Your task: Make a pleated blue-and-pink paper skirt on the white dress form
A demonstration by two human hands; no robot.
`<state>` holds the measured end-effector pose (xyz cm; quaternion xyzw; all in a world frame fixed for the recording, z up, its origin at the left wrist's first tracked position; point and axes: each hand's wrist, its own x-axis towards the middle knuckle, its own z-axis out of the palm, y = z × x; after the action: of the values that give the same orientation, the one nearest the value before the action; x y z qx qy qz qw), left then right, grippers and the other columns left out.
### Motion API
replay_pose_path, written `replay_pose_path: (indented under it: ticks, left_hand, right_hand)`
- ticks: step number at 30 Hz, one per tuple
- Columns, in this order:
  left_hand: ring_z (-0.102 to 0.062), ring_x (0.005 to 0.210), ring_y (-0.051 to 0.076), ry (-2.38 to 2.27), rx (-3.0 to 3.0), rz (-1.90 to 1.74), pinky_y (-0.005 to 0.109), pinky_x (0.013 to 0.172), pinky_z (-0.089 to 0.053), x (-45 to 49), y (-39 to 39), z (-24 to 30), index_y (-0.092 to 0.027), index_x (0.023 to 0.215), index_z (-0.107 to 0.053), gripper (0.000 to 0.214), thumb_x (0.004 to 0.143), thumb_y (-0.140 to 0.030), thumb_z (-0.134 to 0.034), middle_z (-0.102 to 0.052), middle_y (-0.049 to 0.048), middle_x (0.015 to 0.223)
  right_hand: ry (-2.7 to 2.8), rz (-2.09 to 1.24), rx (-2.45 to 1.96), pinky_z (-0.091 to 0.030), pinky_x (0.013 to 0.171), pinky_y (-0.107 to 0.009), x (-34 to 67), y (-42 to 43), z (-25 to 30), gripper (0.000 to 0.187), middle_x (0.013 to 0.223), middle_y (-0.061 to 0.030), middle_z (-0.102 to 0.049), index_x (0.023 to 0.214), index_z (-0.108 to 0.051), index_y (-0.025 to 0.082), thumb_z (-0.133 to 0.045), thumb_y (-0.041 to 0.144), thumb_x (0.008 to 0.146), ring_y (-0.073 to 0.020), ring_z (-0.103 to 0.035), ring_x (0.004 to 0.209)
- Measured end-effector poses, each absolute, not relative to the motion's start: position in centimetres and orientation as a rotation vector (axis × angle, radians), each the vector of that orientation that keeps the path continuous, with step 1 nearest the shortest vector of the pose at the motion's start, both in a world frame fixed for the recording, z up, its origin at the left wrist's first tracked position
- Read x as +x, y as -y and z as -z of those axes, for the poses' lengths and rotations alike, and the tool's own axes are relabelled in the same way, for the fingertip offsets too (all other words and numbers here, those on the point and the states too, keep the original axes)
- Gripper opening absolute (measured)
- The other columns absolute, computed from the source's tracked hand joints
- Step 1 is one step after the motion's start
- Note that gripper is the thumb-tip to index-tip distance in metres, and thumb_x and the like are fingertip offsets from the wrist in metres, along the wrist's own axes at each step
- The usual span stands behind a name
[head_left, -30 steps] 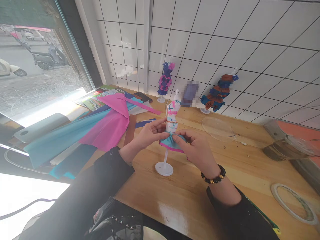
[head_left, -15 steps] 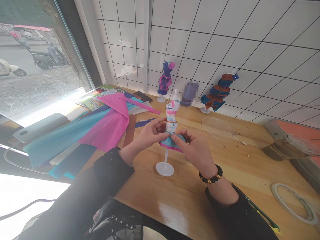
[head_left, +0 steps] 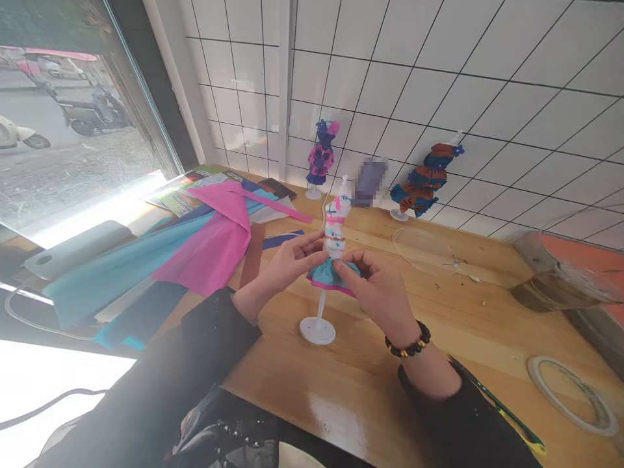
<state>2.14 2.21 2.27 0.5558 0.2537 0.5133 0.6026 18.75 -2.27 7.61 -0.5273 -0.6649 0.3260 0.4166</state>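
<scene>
A small white mannequin (head_left: 336, 224) streaked with pink and blue stands on a thin post with a round white base (head_left: 317, 330) on the wooden table (head_left: 370, 383). A blue paper skirt with a pink edge (head_left: 327, 275) wraps its waist. My left hand (head_left: 291, 260) pinches the mannequin's waist and the skirt's top from the left. From the right, my right hand (head_left: 377, 286) has its fingers closed on the skirt. A dark bead bracelet (head_left: 407, 344) circles my right wrist.
Blue and pink paper sheets (head_left: 195, 250) lie at the left by the window. Two dressed mannequins (head_left: 320, 156) (head_left: 426, 179) stand against the tiled wall. A clear lid (head_left: 424, 250), a tape roll (head_left: 570, 395) and containers (head_left: 570, 273) lie to the right.
The skirt sits slightly fuller around the waist and my hands have shifted a little on it. The mannequin stays in place.
</scene>
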Motion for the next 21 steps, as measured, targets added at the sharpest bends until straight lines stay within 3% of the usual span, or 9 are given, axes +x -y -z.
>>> replay_pose_path:
  ticks: [8, 21]
  left_hand:
    - [-0.061, 0.101, 0.026, -0.609, 1.266, -1.197, 0.035, 0.082, -0.049, 2.55, -1.78, -2.71, -0.017, 0.124, -0.050, 0.064, 0.066, -0.024, -0.075, -0.064, 0.0125, 0.112]
    - [-0.058, 0.108, 0.028, -0.632, 1.286, -1.172, 0.035, 0.086, -0.047, 2.35, -2.06, -2.58, -0.015, 0.130, -0.047, 0.066, 0.071, -0.029, -0.071, -0.061, 0.0137, 0.119]
  right_hand:
    - [1.660, -0.805, -1.314, -0.041, 0.053, -0.024, 18.43, 2.28, -7.37, 0.020, 0.071, -0.0038, -0.066, 0.078, -0.064, 0.015, -0.061, 0.035, 0.074, -0.0133, -0.056, 0.062]
    - [1.626, -1.033, -1.316, -0.045, 0.057, -0.025, 18.69, 2.20, -7.98, 0.027, 0.078, -0.0055, -0.068, 0.088, -0.063, 0.015, -0.061, 0.037, 0.073, -0.0139, -0.058, 0.067]
